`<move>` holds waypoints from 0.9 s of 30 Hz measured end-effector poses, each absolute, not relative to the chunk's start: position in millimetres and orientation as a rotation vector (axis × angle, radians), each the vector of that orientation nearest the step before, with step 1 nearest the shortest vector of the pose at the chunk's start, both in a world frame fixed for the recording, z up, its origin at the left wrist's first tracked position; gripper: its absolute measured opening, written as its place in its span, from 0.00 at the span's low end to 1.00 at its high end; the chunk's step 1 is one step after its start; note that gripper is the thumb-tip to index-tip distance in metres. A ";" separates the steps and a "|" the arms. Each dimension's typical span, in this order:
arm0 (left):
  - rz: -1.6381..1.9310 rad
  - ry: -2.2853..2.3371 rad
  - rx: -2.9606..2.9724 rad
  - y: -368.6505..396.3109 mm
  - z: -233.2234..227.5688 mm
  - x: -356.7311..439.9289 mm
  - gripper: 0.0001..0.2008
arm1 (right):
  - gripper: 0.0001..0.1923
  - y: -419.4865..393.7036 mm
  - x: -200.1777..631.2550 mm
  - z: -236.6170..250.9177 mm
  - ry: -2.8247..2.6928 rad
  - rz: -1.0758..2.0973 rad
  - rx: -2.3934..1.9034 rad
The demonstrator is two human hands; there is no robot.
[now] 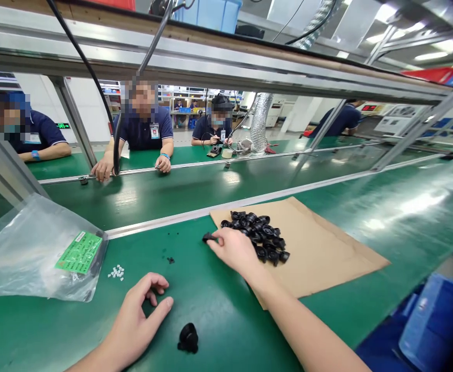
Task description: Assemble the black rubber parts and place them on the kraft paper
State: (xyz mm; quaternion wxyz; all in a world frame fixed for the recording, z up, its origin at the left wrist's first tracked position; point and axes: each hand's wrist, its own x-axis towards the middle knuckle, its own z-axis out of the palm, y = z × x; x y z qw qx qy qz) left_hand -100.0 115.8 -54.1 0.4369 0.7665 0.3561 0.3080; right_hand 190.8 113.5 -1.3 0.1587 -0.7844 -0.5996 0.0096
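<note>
My right hand (232, 249) reaches out over the green bench and pinches a small black part (208, 237) at the left edge of a brown cardboard sheet (327, 253). A pile of several black round parts (258, 235) lies on that sheet just right of the hand. My left hand (139, 310) rests on the green surface with curled fingers that hold nothing. A single black part (188, 338) sits close to its thumb. Small white pieces (117, 272) lie scattered beyond the left hand.
A clear plastic bag (25, 258) with a green label (79, 251) lies at the left. Tiny black bits (170, 260) dot the bench. Other people sit across a green conveyor belt (195, 186). A blue bin (436, 320) is at the lower right.
</note>
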 end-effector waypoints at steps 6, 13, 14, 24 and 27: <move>0.601 0.570 2.208 111.3 -51.0 -103.9 0.04 | 0.10 117.6 231.9 6.0 -1.462 -0.065 -2.552; 0.583 0.405 2.436 105.5 -48.6 -105.1 0.08 | 0.14 109.6 214.7 11.3 -1.450 -0.184 -2.673; 0.614 0.406 2.459 104.6 -49.3 -105.2 0.09 | 0.14 107.7 204.5 9.1 -1.509 -0.230 -2.638; 1.027 0.384 2.935 84.0 -29.4 -93.1 0.21 | 0.17 100.8 126.3 -41.8 -2.431 -0.181 -1.667; 0.863 0.384 2.859 70.3 -20.3 -117.1 0.23 | 0.18 108.7 132.5 -59.2 -2.427 -0.238 -1.569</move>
